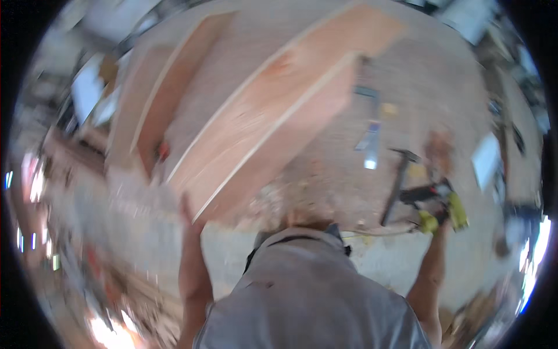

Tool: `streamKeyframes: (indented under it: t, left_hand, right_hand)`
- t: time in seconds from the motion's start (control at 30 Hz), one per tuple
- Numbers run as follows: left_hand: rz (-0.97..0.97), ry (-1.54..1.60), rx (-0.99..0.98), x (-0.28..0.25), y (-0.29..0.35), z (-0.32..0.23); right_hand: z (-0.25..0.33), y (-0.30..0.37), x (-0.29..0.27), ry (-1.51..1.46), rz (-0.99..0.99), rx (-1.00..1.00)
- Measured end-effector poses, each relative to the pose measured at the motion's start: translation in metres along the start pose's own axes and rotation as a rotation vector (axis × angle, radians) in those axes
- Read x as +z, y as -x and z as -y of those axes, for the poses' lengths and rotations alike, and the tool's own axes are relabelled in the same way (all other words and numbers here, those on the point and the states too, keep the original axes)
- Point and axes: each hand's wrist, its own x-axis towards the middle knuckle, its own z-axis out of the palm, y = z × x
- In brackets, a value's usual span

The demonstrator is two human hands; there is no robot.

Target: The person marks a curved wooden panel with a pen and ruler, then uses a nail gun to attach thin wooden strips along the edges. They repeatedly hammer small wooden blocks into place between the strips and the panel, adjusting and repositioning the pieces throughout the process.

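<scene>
A long reddish-brown wooden board piece [250,125] with pale edges lies slantwise before me, its near end toward my left. My left hand [190,210] is at that near end, its fingers against the wood and blurred by motion. At the right, my right hand [440,222] is closed on a lime-and-black power tool [456,209], whose exact kind is too blurred to tell. A hammer [398,183] with a dark head and handle lies just left of the tool. Beyond the hammer is a square [372,110] with a dark stock and a shiny blade.
Two more boards [174,75] lie at the far left, with a small red item [163,151] beside them. Small wood offcuts [389,109] lie near the square and hammer. Sawdust covers the work surface [325,174]. Cluttered materials, including a white panel [487,160], surround it.
</scene>
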Motion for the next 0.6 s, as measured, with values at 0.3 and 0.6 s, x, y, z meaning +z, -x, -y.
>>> streamKeyframes:
  t: [0.3,0.6]
  left_hand:
    - [-0.153,-0.034,0.085,0.015,-0.006,0.005]
    - [-0.054,0.039,0.066,0.028,-0.014,0.012]
  right_hand:
    - [-0.106,-0.001,0.128,1.699,-0.233,-0.742]
    - [-0.118,-0.009,0.132,1.069,0.035,-0.388]
